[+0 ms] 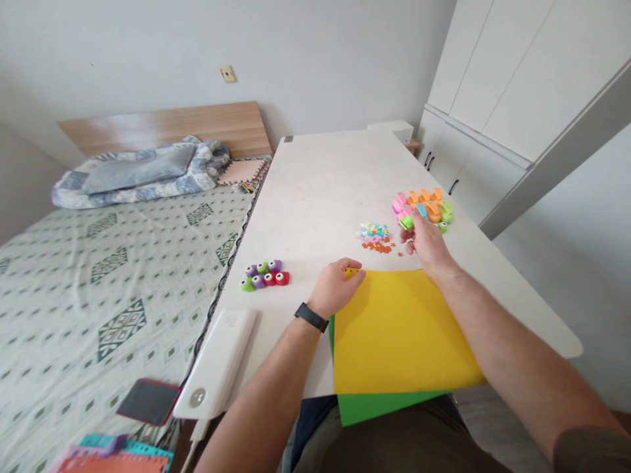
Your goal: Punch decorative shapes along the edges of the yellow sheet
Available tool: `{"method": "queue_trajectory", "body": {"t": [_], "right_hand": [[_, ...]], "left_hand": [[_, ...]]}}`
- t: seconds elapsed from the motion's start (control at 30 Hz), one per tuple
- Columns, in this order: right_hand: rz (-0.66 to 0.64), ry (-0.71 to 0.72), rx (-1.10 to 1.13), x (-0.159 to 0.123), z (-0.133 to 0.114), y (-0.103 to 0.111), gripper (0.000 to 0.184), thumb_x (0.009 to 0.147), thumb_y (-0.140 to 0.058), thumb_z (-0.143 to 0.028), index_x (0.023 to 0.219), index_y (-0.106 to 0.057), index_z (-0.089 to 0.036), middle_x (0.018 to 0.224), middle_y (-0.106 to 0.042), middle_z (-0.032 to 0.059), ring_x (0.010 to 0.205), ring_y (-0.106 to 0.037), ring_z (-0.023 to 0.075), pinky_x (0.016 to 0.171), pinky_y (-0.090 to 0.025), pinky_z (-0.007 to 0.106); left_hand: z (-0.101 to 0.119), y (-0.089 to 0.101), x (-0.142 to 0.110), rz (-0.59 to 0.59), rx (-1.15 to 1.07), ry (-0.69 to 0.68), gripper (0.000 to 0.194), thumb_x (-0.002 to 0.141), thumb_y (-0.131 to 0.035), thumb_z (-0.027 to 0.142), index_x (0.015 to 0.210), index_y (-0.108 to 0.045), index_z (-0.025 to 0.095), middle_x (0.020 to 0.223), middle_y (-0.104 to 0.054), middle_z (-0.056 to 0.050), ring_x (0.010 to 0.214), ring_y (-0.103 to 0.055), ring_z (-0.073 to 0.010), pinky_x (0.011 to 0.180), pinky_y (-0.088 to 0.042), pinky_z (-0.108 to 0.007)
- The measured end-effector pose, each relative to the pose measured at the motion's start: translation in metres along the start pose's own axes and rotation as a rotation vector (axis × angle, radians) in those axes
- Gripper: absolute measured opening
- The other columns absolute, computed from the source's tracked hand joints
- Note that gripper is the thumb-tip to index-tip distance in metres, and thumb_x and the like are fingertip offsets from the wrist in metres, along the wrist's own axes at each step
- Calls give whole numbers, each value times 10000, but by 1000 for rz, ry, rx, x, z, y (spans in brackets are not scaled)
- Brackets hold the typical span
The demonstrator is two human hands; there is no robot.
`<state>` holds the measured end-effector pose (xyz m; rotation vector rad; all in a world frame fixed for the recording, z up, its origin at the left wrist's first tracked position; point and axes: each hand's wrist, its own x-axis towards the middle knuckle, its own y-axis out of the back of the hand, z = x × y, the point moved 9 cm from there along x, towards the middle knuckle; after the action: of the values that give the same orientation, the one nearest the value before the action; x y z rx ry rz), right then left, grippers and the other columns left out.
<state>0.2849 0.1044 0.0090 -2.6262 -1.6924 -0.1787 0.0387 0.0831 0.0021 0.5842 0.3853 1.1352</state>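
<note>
My left hand [338, 286], with a black wristband, is closed at the upper left corner of a yellow sheet of paper [399, 335]. Its thumb lies over the sheet, and a few small cut marks show at that corner. Beneath the yellow sheet lies a green sheet [384, 406], its edges showing at the left and front. Past the sheet's far edge, my right hand [428, 242] grips a small light green craft punch [406, 223] between thumb and fingers. Just behind it stand several pink, orange and green craft punches [424, 197], partly hidden by the hand.
Small flower-shaped cutouts [375, 236] lie in a heap beyond the paper. Several small purple, green and red punches [265, 274] stand at the left. A white power bank-like box [217, 364] lies by the left table edge [261, 177]. A bed [98, 276] adjoins the table.
</note>
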Motion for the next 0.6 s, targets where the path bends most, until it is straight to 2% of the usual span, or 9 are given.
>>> {"method": "queue_trajectory", "body": {"t": [0.13,0.27,0.37,0.5,0.6], "right_hand": [[46,15,-7,1,-1,7,509,870,-532,-713,708,-534,-231,599,-511,-11,471,-432,108,348,-331,216],[59,-2,44,6,1,12,493,849,-581,-704,755,-542,-221,651,-550,-3,508,-479,97,366,-351,186],[98,42,69,12,-12,24,479,847,-591,-699,830,-540,-223,680,-603,2,512,-519,96,377,-372,180],[209,96,-39,25,-29,65,432,873,-579,-660,960,-514,-243,735,-673,17,566,-604,140,420,-424,218],[311,143,-352,35,-34,107,387,910,-544,-602,1048,-519,-241,781,-707,39,655,-660,190,515,-478,280]], "left_hand": [[-1,0,0,-1,0,15,269,886,-602,377,1058,-729,213,1076,-759,-33,999,-696,-203,927,-504,-320],[0,0,-1,3,8,8,269,885,-602,374,1060,-728,213,1091,-756,-34,1012,-695,-204,938,-502,-319],[0,0,-2,0,15,2,268,883,-601,371,1060,-729,216,1096,-756,-36,1015,-695,-208,924,-506,-318],[-2,0,-2,-1,10,5,271,880,-602,372,1061,-729,217,1096,-756,-37,1009,-697,-211,905,-512,-316],[-3,0,-1,7,4,-5,272,878,-604,376,1055,-730,213,1082,-759,-41,997,-700,-211,915,-512,-319]]}}
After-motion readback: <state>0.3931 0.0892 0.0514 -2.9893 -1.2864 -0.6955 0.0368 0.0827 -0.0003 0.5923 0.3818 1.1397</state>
